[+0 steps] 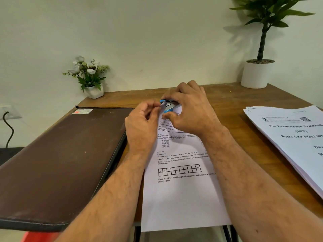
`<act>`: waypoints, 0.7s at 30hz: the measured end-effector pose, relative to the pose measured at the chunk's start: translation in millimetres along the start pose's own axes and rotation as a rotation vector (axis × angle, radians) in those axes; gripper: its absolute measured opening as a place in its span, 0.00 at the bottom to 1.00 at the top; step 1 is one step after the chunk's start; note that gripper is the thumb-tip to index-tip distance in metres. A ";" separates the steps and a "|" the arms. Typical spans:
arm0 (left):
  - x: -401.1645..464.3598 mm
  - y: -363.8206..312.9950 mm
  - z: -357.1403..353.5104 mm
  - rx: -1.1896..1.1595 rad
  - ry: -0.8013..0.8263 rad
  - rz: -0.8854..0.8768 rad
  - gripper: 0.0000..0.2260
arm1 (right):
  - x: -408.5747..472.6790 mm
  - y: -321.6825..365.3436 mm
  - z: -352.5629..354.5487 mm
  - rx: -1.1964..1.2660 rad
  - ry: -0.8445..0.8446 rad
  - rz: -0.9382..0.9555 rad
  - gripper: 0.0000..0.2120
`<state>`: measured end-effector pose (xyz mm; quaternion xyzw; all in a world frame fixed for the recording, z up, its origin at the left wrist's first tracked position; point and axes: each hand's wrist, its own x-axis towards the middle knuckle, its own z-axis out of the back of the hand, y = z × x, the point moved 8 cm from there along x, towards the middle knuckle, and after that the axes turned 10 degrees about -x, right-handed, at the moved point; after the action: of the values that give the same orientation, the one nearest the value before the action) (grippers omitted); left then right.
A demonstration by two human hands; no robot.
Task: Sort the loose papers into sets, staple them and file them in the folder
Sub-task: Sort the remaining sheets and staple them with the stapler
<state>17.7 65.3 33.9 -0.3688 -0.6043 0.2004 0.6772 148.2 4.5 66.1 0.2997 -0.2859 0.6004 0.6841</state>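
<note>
A set of printed papers (181,194) lies in the middle of the wooden table (241,98), its near edge hanging over the table's front. My right hand (190,109) is closed around a small blue and silver stapler (169,106) at the set's top left corner. My left hand (141,124) pinches that same corner of the papers with its fingertips, right beside the stapler's mouth. A closed brown zip folder (57,158) lies to the left of the papers. A second stack of papers (293,137), with a title page on top, rests at the right.
A small white pot of artificial flowers (90,75) stands at the table's back left. A tall green plant in a white pot (257,70) stands at the back right. A black cable (8,130) hangs from a wall socket at the far left.
</note>
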 end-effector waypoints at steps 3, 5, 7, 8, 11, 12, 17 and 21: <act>1.0 1.5 0.6 0.016 0.002 -0.017 0.06 | -0.1 0.1 1.9 -0.018 -0.009 0.011 0.25; 2.1 3.4 1.9 0.030 -0.005 -0.029 0.06 | -0.1 1.4 2.2 -0.031 -0.001 0.020 0.26; 2.7 4.8 1.6 0.033 -0.001 -0.033 0.06 | -0.3 3.3 1.0 -0.040 0.012 0.036 0.26; 2.7 5.0 1.2 0.030 0.002 -0.033 0.06 | -0.3 4.3 0.1 -0.043 0.017 0.045 0.26; 2.7 5.6 1.2 0.030 0.001 -0.026 0.05 | -0.1 4.8 0.0 -0.036 0.001 0.045 0.24; 2.7 6.3 1.6 0.031 -0.002 -0.021 0.05 | 0.0 4.4 0.8 -0.031 -0.008 0.041 0.24; 2.4 8.9 2.3 -0.002 -0.009 0.021 0.05 | 0.6 4.7 1.9 -0.012 -0.034 0.032 0.22; 2.4 10.4 2.7 -0.022 -0.016 0.056 0.04 | 0.9 3.8 2.1 -0.005 -0.046 0.027 0.21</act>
<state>17.3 74.5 27.8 -0.3915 -0.6012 0.2157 0.6624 144.5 3.9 68.4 0.3079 -0.3070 0.6018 0.6700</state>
